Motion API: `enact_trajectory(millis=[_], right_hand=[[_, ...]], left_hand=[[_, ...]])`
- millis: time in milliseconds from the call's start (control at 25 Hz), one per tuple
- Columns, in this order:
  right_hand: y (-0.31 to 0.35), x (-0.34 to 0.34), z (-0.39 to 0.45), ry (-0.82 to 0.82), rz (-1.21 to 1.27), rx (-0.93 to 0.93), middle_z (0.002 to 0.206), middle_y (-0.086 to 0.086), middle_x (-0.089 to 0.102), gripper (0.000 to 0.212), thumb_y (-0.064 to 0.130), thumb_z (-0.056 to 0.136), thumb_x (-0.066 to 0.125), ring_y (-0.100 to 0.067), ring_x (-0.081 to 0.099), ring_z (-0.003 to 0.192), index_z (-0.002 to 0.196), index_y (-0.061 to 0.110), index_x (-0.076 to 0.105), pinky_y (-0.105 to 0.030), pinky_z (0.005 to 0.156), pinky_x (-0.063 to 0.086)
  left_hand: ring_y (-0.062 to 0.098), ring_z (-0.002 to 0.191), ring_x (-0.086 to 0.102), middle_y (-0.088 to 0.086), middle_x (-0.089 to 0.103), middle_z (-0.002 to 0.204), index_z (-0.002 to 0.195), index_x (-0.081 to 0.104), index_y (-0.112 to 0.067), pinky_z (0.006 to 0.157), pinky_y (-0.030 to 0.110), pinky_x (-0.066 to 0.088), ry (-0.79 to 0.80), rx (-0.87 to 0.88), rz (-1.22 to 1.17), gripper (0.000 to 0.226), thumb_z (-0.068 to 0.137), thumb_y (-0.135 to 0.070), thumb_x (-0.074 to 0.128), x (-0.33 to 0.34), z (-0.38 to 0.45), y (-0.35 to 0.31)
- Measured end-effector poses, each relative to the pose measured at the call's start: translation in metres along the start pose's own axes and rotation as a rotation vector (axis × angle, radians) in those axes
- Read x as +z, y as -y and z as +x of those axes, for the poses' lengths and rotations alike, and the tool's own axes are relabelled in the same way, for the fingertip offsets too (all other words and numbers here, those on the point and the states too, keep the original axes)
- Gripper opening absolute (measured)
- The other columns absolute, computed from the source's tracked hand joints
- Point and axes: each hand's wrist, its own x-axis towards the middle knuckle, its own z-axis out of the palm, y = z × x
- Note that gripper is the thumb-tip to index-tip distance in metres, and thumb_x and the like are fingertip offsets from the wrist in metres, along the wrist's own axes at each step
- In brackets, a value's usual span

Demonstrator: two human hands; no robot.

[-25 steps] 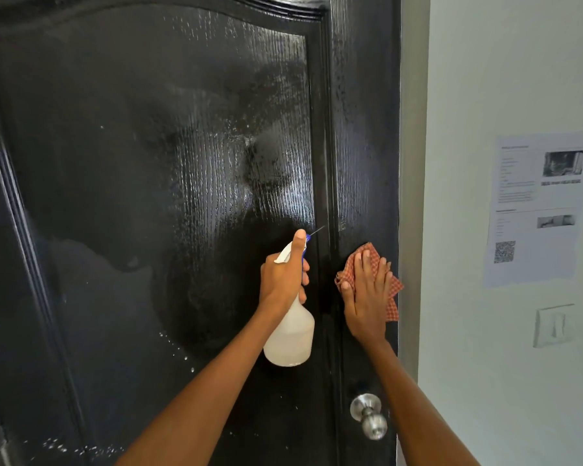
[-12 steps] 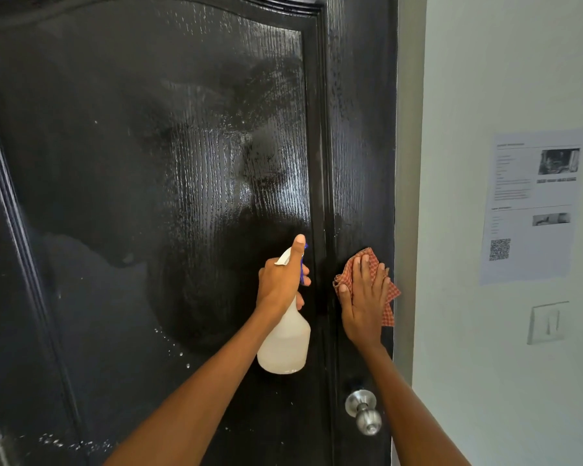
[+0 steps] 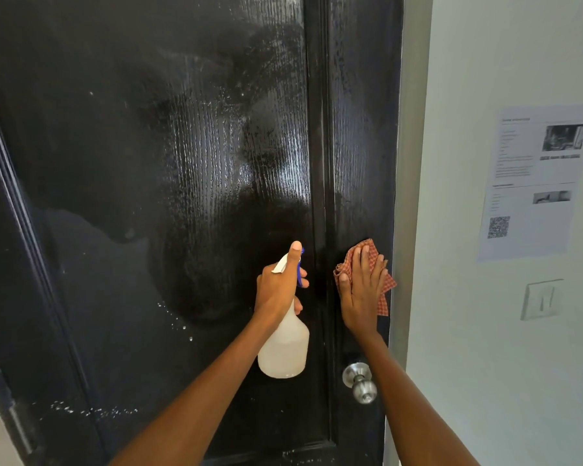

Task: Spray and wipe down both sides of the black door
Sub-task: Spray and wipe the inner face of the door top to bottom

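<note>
— While the black door (image 3: pixel 182 163) fills most of the view, where are the two hands?

— Both are up against it, just above the knob. The left hand (image 3: pixel 278 290) is wrapped round the neck of a white spray bottle (image 3: pixel 285 348), thumb lying along the top of the spray head and the other fingers curled at the blue trigger (image 3: pixel 299 269). The bottle hangs upright in front of the door's large centre panel, near that panel's right moulding.

— And the right hand?

— The right hand (image 3: pixel 362 290) lies flat, fingers straight and together, pressing a red checked cloth (image 3: pixel 384 290) onto the narrow vertical strip at the door's right edge. The cloth pokes out above the fingertips and past the outer side of the hand.

— How does the door look?

— Glossy, with a wood-grain texture. Fine mist covers the centre panel, with white droplets lower left of the bottle and more along the bottom moulding. A silver round knob (image 3: pixel 360 381) sits below the right wrist.

— Anything beside the door?

— A grey door frame (image 3: pixel 411 196), then a pale wall (image 3: pixel 485 381) carrying a printed sheet (image 3: pixel 532 183) with a QR code, and a light switch (image 3: pixel 541 299) under it.
</note>
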Motion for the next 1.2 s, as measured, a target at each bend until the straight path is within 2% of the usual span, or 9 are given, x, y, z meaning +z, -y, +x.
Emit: enact_trajectory(millis=[120, 280, 480, 640, 800, 880, 960, 1080, 1200], right_hand=[[0.016, 0.003, 0.004, -0.026, -0.04, -0.06, 0.172, 0.01, -0.009, 0.061, 0.054, 0.11, 0.018, -0.025, -0.013, 0.159, 0.164, 0.036, -0.003, -0.054, 0.127, -0.008], [0.071, -0.002, 0.069, -0.142, -0.19, -0.222, 0.174, -0.003, 0.005, 0.06, 0.041, 0.111, 0.035, -0.036, -0.001, 0.159, 0.166, 0.024, 0.016, -0.058, 0.127, 0.002], [0.103, -0.018, 0.136, -0.263, -0.216, -0.199, 0.172, -0.01, 0.016, 0.058, 0.041, 0.11, 0.037, -0.04, 0.009, 0.158, 0.164, 0.025, 0.023, -0.059, 0.127, 0.006], [0.068, 0.022, 0.05, -0.197, -0.157, 0.029, 0.173, -0.011, 0.006, 0.063, 0.048, 0.11, 0.021, -0.038, -0.001, 0.158, 0.166, 0.021, 0.011, -0.054, 0.127, -0.004], [0.023, 0.073, -0.077, -0.134, -0.038, 0.37, 0.173, -0.01, -0.006, 0.067, 0.047, 0.11, 0.024, -0.04, -0.006, 0.158, 0.164, 0.028, -0.01, -0.058, 0.127, 0.001], [0.014, 0.091, -0.128, -0.096, 0.066, 0.579, 0.171, -0.004, -0.016, 0.067, 0.054, 0.108, 0.014, -0.037, -0.01, 0.158, 0.162, 0.03, -0.018, -0.062, 0.126, 0.004], [0.014, 0.103, -0.157, -0.073, 0.152, 0.738, 0.171, -0.005, -0.014, 0.068, 0.059, 0.105, 0.008, -0.038, -0.009, 0.158, 0.161, 0.028, -0.016, -0.064, 0.125, 0.009], [0.025, 0.105, -0.154, -0.061, 0.196, 0.834, 0.172, -0.004, -0.012, 0.067, 0.055, 0.106, 0.012, -0.039, -0.01, 0.157, 0.162, 0.026, -0.01, -0.062, 0.125, 0.008], [0.038, 0.099, -0.132, -0.089, 0.14, 0.773, 0.171, -0.001, -0.016, 0.064, 0.053, 0.107, 0.013, -0.041, -0.011, 0.157, 0.161, 0.03, -0.013, -0.062, 0.126, 0.002]], left_hand=[[0.018, 0.038, 0.054, 0.011, 0.075, 0.083, 0.085, 0.07, -0.007, 0.04, 0.027, 0.048, -0.037, 0.018, -0.038, 0.066, 0.093, -0.068, 0.045, -0.006, -0.001, -0.002], [0.024, 0.039, 0.054, 0.009, 0.075, 0.081, 0.084, 0.072, -0.008, 0.04, 0.028, 0.047, -0.055, 0.061, -0.068, 0.067, 0.092, -0.069, 0.046, -0.018, 0.002, -0.009], [0.024, 0.04, 0.054, 0.007, 0.076, 0.083, 0.087, 0.072, -0.008, 0.042, 0.029, 0.048, -0.059, 0.046, -0.072, 0.067, 0.092, -0.07, 0.045, -0.02, 0.005, -0.002], [0.025, 0.043, 0.056, 0.007, 0.076, 0.083, 0.087, 0.071, -0.01, 0.045, 0.03, 0.05, -0.036, 0.001, -0.039, 0.067, 0.092, -0.07, 0.043, -0.011, 0.0, 0.019], [0.02, 0.041, 0.054, 0.007, 0.076, 0.085, 0.09, 0.071, -0.01, 0.045, 0.029, 0.049, 0.007, -0.061, -0.005, 0.074, 0.079, -0.076, 0.041, -0.011, -0.014, 0.048], [0.018, 0.041, 0.053, 0.007, 0.076, 0.085, 0.09, 0.071, -0.011, 0.043, 0.027, 0.047, 0.013, -0.113, 0.008, 0.074, 0.075, -0.077, 0.041, -0.013, -0.022, 0.064], [0.018, 0.042, 0.053, 0.007, 0.075, 0.086, 0.091, 0.07, -0.011, 0.044, 0.026, 0.047, 0.009, -0.165, 0.027, 0.073, 0.073, -0.076, 0.041, -0.017, -0.027, 0.077], [0.019, 0.044, 0.055, 0.008, 0.076, 0.087, 0.092, 0.071, -0.01, 0.045, 0.027, 0.047, 0.017, -0.175, 0.041, 0.073, 0.075, -0.074, 0.04, -0.026, -0.031, 0.088], [0.02, 0.045, 0.056, 0.007, 0.076, 0.088, 0.093, 0.071, -0.01, 0.044, 0.026, 0.048, 0.046, -0.117, 0.045, 0.071, 0.079, -0.072, 0.04, -0.035, -0.029, 0.092]])
